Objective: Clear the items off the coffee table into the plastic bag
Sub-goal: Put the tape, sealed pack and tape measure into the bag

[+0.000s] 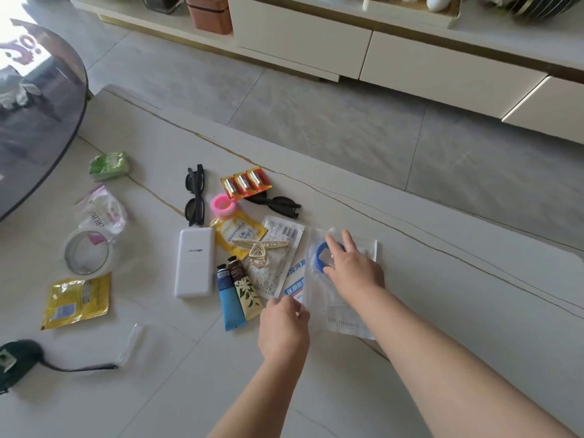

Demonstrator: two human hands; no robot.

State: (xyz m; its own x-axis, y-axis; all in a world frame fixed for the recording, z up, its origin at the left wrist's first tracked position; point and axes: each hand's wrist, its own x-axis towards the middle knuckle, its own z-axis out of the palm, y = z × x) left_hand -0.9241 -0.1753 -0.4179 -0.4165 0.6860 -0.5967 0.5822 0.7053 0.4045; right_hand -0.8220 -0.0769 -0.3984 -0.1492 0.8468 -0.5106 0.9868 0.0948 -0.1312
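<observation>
My left hand (pixel 283 324) pinches the plastic bag (pixel 344 298) edge near the table's front, right hand (pixel 352 263) w/ fingers spread on the blue ring (pixel 322 257) inside — next: grab another item, e.g. hair clip (pixel 260 249).

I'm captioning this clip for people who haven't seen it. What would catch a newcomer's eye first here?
First the two hands at centre: the right hand rests on a clear plastic bag over a blue ring, while the left hand pinches the bag's near-left edge. Next comes the bright clutter just left of them: a white power bank, a gold hair claw, a pink ring and a red battery pack farther back.
</observation>
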